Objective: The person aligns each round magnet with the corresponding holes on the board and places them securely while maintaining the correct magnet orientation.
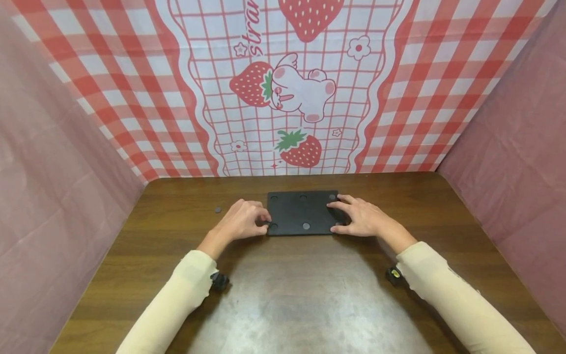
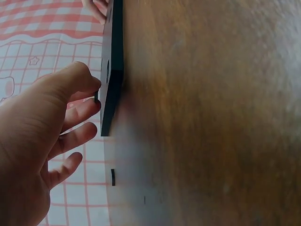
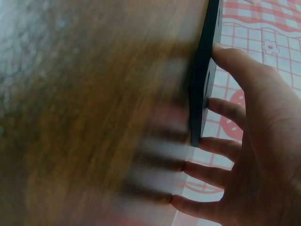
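A flat black rectangular board (image 1: 292, 211) with round recesses lies on the table, and grey discs sit in some of them, such as the disc (image 1: 306, 226) near its front edge. My left hand (image 1: 244, 220) is at the board's left end. In the left wrist view it pinches a small dark disc (image 2: 96, 96) between thumb and finger, beside the board's corner. My right hand (image 1: 361, 216) rests at the right end with fingers spread, thumb and index finger touching the board's top. Its outer fingertips reach the table in the right wrist view. The recess beneath that thumb is partly hidden.
One loose dark disc (image 1: 218, 210) lies on the wooden table (image 1: 283, 285) left of my left hand. A checked strawberry cloth (image 1: 292, 88) hangs behind the table, with pink curtains (image 1: 513, 123) at the sides.
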A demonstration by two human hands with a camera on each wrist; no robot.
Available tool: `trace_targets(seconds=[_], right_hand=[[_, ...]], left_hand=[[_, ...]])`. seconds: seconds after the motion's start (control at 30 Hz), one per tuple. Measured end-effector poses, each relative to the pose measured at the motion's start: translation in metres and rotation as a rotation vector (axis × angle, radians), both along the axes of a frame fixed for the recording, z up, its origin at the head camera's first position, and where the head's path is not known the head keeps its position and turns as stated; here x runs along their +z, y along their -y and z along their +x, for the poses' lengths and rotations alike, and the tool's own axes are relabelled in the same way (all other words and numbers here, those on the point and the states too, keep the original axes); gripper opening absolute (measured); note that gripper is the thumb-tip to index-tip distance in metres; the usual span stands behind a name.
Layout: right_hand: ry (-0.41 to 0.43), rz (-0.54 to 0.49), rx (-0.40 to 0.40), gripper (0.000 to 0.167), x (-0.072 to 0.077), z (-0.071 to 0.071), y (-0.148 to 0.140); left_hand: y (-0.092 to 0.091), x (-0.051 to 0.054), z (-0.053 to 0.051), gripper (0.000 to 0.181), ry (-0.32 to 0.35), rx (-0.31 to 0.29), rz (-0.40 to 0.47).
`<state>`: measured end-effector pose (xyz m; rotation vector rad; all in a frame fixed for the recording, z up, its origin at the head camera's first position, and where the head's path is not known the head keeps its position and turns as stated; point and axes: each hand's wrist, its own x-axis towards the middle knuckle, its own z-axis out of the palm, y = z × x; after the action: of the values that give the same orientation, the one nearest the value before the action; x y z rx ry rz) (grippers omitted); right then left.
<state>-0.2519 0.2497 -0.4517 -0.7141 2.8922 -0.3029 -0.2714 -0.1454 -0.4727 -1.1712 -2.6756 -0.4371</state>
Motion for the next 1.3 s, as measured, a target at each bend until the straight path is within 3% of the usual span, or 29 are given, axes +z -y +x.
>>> trace_targets(seconds=[0.07, 0.1, 0.17, 0.2, 0.23, 0.3, 0.43, 0.47, 0.53, 0.63, 0.7, 0.77, 0.8, 0.93, 1.0, 1.03, 1.3], right_hand=[[0.002, -0.001, -0.003, 0.081, 0.000, 0.000, 0.000], [0.003, -0.002, -0.004, 0.081, 0.001, 0.000, 0.000], [0.007, -0.002, -0.006, 0.081, 0.001, 0.001, 0.000], [0.009, -0.003, -0.007, 0.081, 0.001, 0.001, 0.000], [0.012, -0.003, -0.007, 0.081, 0.001, 0.001, 0.000], [0.016, -0.004, -0.005, 0.081, 0.001, 0.001, 0.000], [0.020, -0.007, -0.003, 0.081, 0.001, 0.002, 0.000], [0.020, -0.006, -0.004, 0.081, 0.001, 0.002, 0.000], [0.021, -0.007, -0.005, 0.081, 0.001, 0.002, 0.000], [0.020, -0.006, -0.005, 0.081, 0.000, 0.002, 0.000], [0.021, -0.007, -0.005, 0.081, 0.000, 0.001, 0.000], [0.022, -0.007, -0.005, 0.081, 0.000, 0.001, 0.000], [0.022, -0.007, -0.005, 0.081, 0.000, 0.001, 0.000], [0.021, -0.004, -0.004, 0.081, 0.001, 0.001, 0.000], [0.019, -0.004, -0.002, 0.081, 0.001, 0.001, 0.000], [0.018, -0.005, -0.001, 0.081, 0.001, 0.001, 0.000], [0.013, -0.005, 0.005, 0.080, 0.000, 0.001, 0.000]], left_hand=[[-0.002, 0.000, 0.000, 0.020, 0.002, -0.008, -0.005], [-0.006, 0.010, 0.008, 0.018, 0.013, 0.005, -0.019], [-0.007, 0.010, 0.008, 0.019, 0.022, 0.003, -0.028], [-0.011, 0.018, 0.014, 0.018, 0.028, 0.013, -0.037], [-0.011, 0.017, 0.014, 0.017, 0.031, 0.012, -0.041], [-0.006, -0.002, 0.002, 0.020, 0.024, -0.023, -0.028], [-0.005, -0.012, -0.005, 0.020, 0.043, -0.040, -0.023], [-0.003, -0.020, -0.010, 0.021, 0.031, -0.046, -0.017], [-0.007, -0.016, -0.006, 0.017, 0.052, -0.023, -0.014], [-0.003, -0.034, -0.016, 0.018, 0.060, -0.026, 0.008], [-0.002, -0.037, -0.018, 0.018, 0.059, -0.025, 0.005], [-0.004, -0.027, -0.012, 0.019, 0.074, -0.011, -0.032], [-0.002, -0.033, -0.015, 0.021, 0.065, -0.019, -0.031], [-0.011, 0.001, 0.007, 0.020, 0.069, 0.010, -0.115], [-0.013, 0.005, 0.011, 0.020, 0.052, 0.014, -0.122], [-0.017, 0.017, 0.019, 0.018, 0.061, 0.028, -0.133], [-0.020, 0.019, 0.021, 0.017, 0.058, 0.033, -0.142]])
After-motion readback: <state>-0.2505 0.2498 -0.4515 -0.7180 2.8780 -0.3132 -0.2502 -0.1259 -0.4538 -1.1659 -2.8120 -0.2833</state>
